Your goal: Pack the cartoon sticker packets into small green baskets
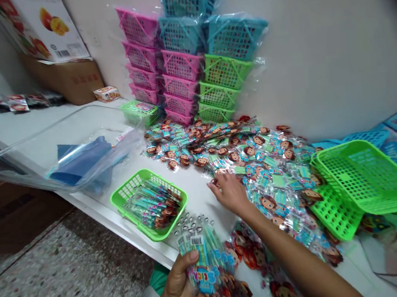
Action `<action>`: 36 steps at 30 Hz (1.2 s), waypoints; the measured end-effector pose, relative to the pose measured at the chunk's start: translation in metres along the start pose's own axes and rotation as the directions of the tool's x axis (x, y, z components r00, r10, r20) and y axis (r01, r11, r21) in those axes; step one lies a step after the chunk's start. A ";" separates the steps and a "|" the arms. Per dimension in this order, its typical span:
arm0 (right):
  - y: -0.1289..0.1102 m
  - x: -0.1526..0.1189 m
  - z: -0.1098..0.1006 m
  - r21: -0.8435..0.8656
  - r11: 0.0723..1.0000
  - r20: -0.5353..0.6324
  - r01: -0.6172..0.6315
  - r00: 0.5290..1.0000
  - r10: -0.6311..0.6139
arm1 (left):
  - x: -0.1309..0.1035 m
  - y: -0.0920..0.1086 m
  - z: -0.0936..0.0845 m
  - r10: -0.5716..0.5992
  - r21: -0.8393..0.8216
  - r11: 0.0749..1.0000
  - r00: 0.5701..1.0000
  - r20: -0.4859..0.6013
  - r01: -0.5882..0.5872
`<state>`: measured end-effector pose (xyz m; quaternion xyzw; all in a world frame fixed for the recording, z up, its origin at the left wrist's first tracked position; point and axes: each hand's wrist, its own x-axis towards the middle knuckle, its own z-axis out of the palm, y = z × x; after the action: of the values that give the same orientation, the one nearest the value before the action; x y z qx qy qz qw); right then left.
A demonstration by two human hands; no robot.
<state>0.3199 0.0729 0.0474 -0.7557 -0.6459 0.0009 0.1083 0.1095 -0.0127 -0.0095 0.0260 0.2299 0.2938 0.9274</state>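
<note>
The left hand [180, 282] is at the near edge of the desk [187, 180], fingers clamped on a packet bundle [211, 265], thumb on top. The bundle's long axis runs across this edge: ring ends toward the far edge, printed-head ends toward the person, partly cut off below. The right hand [229, 192] extends forward, palm down, at the border of the packet pile [256, 161]; its fingertips are indistinct, so their grip cannot be determined.
</note>
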 end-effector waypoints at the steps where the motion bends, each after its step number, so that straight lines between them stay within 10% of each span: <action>1: 0.004 0.021 0.006 -0.068 0.997 -0.032 -0.033 0.999 0.031 | -0.001 0.000 0.000 0.013 0.011 1.000 1.000 0.000 -0.013; 6: 0.021 0.061 0.030 -0.087 0.993 -0.019 -0.076 0.997 0.075 | -0.003 0.000 0.000 0.031 0.007 1.000 0.999 0.021 -0.031; 14: 0.031 -0.027 0.018 0.221 0.974 -0.010 -0.047 0.999 0.051 | 0.003 0.003 -0.004 -0.019 -0.080 0.997 0.999 0.040 0.022; 19: 0.020 -0.068 -0.001 0.674 0.674 0.080 -0.303 0.937 0.340 | 0.003 0.001 -0.003 -0.043 -0.105 0.993 0.995 0.089 0.053; 24: -0.015 -0.122 -0.016 0.767 0.568 0.278 -0.299 0.952 0.127 | 0.003 -0.002 -0.001 0.002 -0.142 0.990 0.992 0.124 0.016; 29: -0.026 -0.143 -0.021 0.732 0.625 0.321 -0.271 0.946 0.033 | 0.003 -0.002 -0.002 -0.037 -0.152 0.987 0.990 0.138 0.058; 36: 0.009 -0.063 0.018 0.236 0.971 0.179 -0.027 0.984 -0.016 | 0.000 -0.002 -0.011 -0.052 -0.136 0.989 0.997 0.056 0.060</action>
<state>0.3155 0.0134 0.0192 -0.7360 -0.6462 0.1465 0.1390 0.1060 -0.0155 -0.0194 -0.0367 0.1854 0.2819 0.9406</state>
